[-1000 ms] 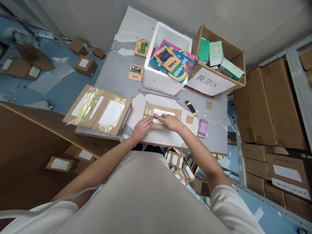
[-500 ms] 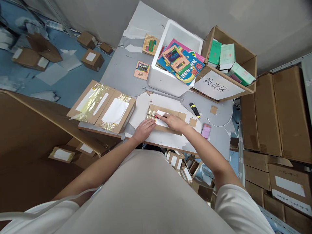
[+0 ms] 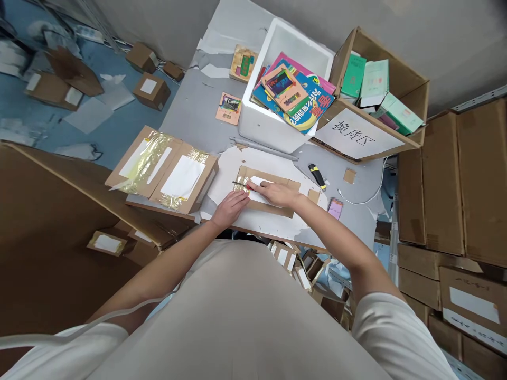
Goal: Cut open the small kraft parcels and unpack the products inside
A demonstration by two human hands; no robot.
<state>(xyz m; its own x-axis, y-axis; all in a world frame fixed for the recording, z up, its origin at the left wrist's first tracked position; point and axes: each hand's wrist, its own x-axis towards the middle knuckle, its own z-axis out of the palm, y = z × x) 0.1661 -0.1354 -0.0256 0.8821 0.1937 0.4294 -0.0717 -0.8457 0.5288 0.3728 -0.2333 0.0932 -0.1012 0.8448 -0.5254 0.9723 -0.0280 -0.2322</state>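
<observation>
A small flat cardboard box [image 3: 285, 210] with a white label and shiny clear tape lies on the table's white paper. My left hand [image 3: 230, 208] grips its near left corner, fingers together on the taped top, thumb hidden. In my right hand [image 3: 277, 193] is a small knife [image 3: 239, 184], its thin dark blade pointing left over the taped end and a bit of red showing at the fingers. The right forefinger stretches along the knife; the other fingers are curled. Both hands almost meet at the box's left end.
Two taped boxes [image 3: 182, 177] stand on the left. Behind are a white foam box [image 3: 269, 126] of books and a carton [image 3: 412, 138] of green boxes. A yellow-black box cutter [image 3: 317, 177] lies right, near a cardboard scrap [image 3: 349, 176]. A large open carton [image 3: 47, 221] borders the table's left side.
The knife blade has shifted slightly and now shows more dark length pointing left. Both hands stay at the box's taped end. The whole view has shifted a little.
</observation>
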